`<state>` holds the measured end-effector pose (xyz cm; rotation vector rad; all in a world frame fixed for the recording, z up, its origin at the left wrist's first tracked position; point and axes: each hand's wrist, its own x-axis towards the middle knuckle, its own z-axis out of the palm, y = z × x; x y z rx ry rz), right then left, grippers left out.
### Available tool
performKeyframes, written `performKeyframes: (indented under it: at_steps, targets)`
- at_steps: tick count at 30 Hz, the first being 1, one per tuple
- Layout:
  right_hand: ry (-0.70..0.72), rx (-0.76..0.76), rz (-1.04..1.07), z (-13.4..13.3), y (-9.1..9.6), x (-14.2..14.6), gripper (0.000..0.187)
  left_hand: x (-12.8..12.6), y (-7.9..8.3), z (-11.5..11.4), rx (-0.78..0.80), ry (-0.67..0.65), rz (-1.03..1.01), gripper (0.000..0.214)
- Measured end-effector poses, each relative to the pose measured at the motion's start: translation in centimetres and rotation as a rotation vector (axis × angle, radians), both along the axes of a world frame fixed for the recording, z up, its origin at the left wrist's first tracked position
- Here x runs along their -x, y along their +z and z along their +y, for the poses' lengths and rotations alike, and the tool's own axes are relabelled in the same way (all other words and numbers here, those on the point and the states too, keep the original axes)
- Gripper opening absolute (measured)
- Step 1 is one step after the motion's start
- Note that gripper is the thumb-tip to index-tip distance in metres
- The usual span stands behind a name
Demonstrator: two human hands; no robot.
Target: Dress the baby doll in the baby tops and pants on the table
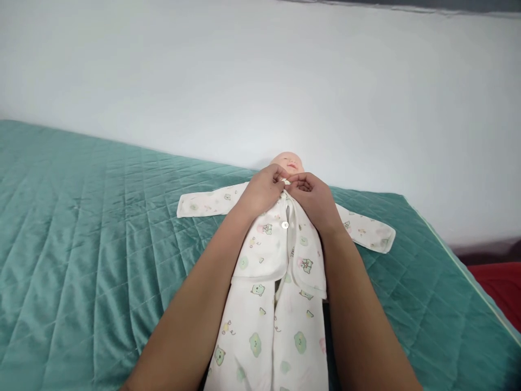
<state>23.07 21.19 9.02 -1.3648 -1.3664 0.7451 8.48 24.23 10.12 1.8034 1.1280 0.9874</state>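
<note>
The doll (287,161) is lying on its back on a green quilted cover (101,233), its head near the pale wall (244,76) and its lower end pointing toward the wearer of the camera. A white printed top (260,252) is covering the torso, and matching trousers (252,339) are extending below it to the bottom edge of the view.

Both forearms are reaching forward along the two sides of the torso. The left hand (266,189) is closing its thumb and fingers on the neckline of the top, just below the doll's chin. The right hand (312,198) is pinching the same neckline from the opposite side, its fingertips meeting those of the left hand. A small white part is showing between the fingertips; its exact form is remaining too obscured to identify.

Below the hands, a white button (285,225) is sitting at the front opening. The two front panels are parting toward the hem. The left sleeve (207,202) and the right sleeve (368,229), named from the wearer's side, are lying spread outward on the cover. A red object (496,285) is standing beyond the cover's right edge.
</note>
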Motion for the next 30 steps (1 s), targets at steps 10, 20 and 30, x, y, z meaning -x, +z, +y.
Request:
performKeyframes:
  at_steps: [10, 20, 30]
  targets:
    - [-0.123, -0.068, -0.058, -0.2, 0.2, 0.4, 0.015, -0.2, -0.1, 0.2, -0.083, 0.068, 0.112, 0.027]
    - [-0.203, -0.099, -0.07, -0.1, -0.4, 0.2, 0.031, -0.3, -0.6, 0.6, -0.117, 0.059, 0.108, 0.032]
    - [-0.232, -0.085, -0.029, 0.0, -0.5, 0.2, 0.032, -0.3, -1.0, 0.7, -0.156, 0.076, 0.111, 0.029]
